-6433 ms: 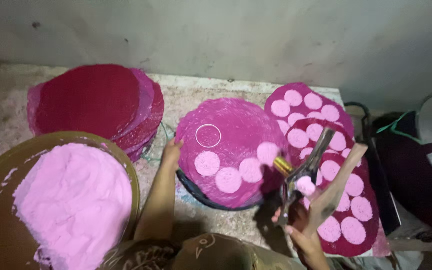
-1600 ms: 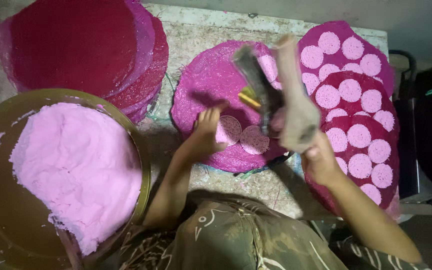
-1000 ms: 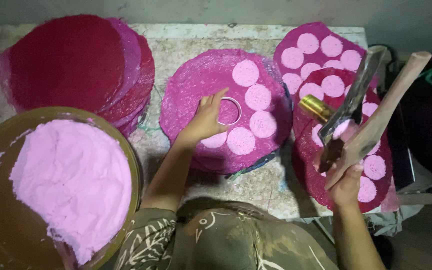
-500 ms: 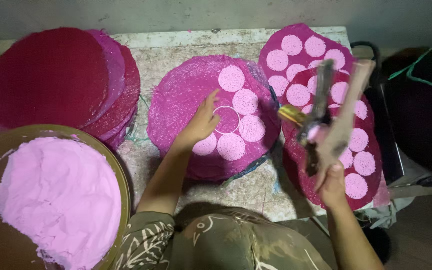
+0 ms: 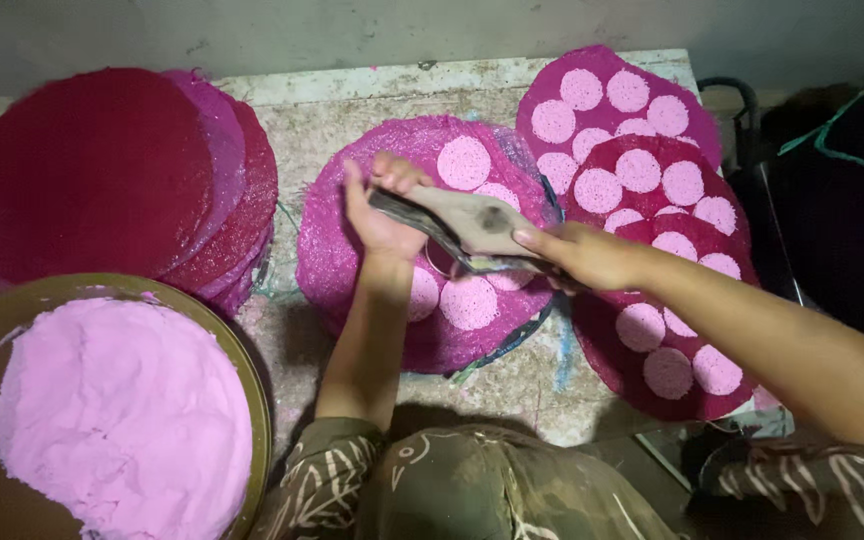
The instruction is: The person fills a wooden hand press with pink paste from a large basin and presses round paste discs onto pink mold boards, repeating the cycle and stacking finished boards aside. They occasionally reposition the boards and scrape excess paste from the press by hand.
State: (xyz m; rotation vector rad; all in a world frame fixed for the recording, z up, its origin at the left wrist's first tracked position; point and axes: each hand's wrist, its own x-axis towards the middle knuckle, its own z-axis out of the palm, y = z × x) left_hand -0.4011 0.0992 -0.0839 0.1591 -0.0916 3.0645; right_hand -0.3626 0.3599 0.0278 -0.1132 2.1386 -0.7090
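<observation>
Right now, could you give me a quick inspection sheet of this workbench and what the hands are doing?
Surface: worn stone slab, dusted pink.
Job's things: magenta mat bearing pale pink discs; flat tool.
Clutter: stacked red mats; filled mats at the right; pan of pink dough.
Hands: left hand touches the tool's tip; right hand grips it.
Cables: nothing seen.
Surroundings: grey wall, dark bag.

Your tray (image 5: 352, 250) is magenta with pale pink discs (image 5: 469, 302). The stack (image 5: 92, 170) on your left runs dark red to purple. The basin (image 5: 242, 360) is olive-brown, its powder (image 5: 122, 420) light pink. Your sleeves (image 5: 312, 490) are olive with cream markings.
</observation>
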